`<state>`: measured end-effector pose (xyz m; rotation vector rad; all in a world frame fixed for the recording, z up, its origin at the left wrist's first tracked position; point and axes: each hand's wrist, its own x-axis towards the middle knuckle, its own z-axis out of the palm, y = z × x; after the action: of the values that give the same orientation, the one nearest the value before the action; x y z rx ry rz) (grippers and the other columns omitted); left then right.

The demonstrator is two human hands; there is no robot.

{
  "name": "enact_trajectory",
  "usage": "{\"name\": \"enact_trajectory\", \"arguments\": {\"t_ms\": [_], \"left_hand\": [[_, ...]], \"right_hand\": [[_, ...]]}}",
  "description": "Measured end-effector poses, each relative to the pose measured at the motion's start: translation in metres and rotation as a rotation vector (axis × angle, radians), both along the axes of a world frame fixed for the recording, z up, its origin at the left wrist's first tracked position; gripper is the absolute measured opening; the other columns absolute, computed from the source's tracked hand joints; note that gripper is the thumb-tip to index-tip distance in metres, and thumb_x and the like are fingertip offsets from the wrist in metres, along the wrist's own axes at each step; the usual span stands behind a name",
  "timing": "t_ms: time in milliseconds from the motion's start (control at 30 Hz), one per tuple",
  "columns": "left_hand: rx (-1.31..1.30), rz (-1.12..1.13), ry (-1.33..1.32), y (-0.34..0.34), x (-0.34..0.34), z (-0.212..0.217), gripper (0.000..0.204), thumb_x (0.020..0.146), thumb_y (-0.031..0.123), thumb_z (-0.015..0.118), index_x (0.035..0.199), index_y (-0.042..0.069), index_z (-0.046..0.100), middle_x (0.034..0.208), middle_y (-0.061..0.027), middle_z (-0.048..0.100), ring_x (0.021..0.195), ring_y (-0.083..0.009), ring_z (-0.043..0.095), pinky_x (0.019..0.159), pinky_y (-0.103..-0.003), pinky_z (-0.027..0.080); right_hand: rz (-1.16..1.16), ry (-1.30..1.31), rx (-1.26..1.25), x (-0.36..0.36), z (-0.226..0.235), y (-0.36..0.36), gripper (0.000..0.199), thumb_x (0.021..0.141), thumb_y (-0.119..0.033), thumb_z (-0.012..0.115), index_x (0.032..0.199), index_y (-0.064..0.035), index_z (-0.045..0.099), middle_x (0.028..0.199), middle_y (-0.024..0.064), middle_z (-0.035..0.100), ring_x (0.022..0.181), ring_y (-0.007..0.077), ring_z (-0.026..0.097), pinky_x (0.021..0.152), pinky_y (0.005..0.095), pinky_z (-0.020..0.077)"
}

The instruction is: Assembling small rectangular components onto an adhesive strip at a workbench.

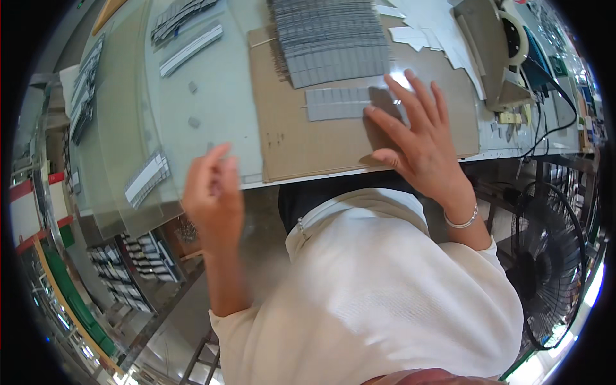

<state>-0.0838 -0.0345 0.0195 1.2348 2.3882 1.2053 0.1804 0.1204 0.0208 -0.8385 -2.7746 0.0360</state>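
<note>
While the person sits close to the table edge in a cream top, the left hand (212,196) is raised just in front of the near edge of the glass-topped table (218,115); it looks blurred, its fingers are curled loosely together, and I cannot tell if anything is between them. The right hand (417,138), which wears a thin bracelet (463,222) on the wrist, lies open and flat, with the fingers spread, on a brown cardboard sheet (308,144). Its fingertips press on the right end of a short row of grey strips (337,102) that lies across the cardboard, so this hand grips nothing. Just behind this row, a larger pile of grey strips (330,38) covers the far part of the cardboard. To the left, on the glass, a small bundle of white and grey strips (147,178) lies near the table edge, and more bundles (189,48) lie farther away. At the far right stands a beige machine (497,51) with black cables, and a black fan (552,256) stands on the floor at the right side.
</note>
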Motion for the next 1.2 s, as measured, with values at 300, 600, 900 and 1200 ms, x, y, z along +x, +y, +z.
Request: {"name": "enact_trajectory", "arguments": {"t_ms": [300, 600, 900, 1200], "left_hand": [[0.086, -0.66, 0.52, 0.05, 0.07, -0.013, 0.044, 0.074, 0.015, 0.079, 0.116, 0.014, 0.067, 0.125, -0.0019, 0.062, 0.121, -0.0248, 0.054, 0.101, -0.051, 0.037], [-0.105, -0.479, 0.67, 0.013, 0.053, -0.017, 0.046, 0.078, 0.026, 0.078, 0.121, 0.012, 0.067, 0.127, -0.0002, 0.063, 0.131, -0.0259, 0.049, 0.111, -0.065, 0.02], [0.089, -0.452, 0.555, 0.056, 0.035, -0.02, 0.04, 0.078, 0.021, 0.078, 0.115, 0.013, 0.067, 0.115, -0.0004, 0.067, 0.123, -0.0243, 0.054, 0.111, -0.064, 0.018], [0.067, -0.565, 0.514, 0.058, 0.026, -0.016, 0.045, 0.074, 0.021, 0.08, 0.116, 0.013, 0.067, 0.107, 0.0011, 0.068, 0.121, -0.023, 0.056, 0.111, -0.065, 0.016]], "right_hand": [[-0.237, 0.258, 0.146, 0.036, 0.001, 0.087, 0.023, 0.082, -0.006, 0.071, 0.105, -0.0062, 0.071, 0.109, 0.0117, 0.067, 0.105, 0.0326, 0.059, 0.09, 0.0402, 0.0491], [-0.122, 0.441, -0.025, 0.029, 0.013, 0.047, 0.018, 0.081, 0.002, 0.071, 0.098, -0.0031, 0.072, 0.095, 0.009, 0.066, 0.091, 0.0262, 0.06, 0.078, 0.034, 0.0493], [0.064, 0.544, -0.299, -0.032, -0.014, 0.01, 0.021, 0.077, 0.007, 0.071, 0.097, -0.0026, 0.071, 0.089, 0.0079, 0.063, 0.086, 0.0258, 0.058, 0.072, 0.0335, 0.0485], [0.073, 0.506, -0.338, -0.056, -0.015, 0.006, 0.024, 0.074, 0.004, 0.074, 0.096, -0.0048, 0.071, 0.09, 0.0071, 0.062, 0.087, 0.0265, 0.056, 0.074, 0.0351, 0.0485]]}}
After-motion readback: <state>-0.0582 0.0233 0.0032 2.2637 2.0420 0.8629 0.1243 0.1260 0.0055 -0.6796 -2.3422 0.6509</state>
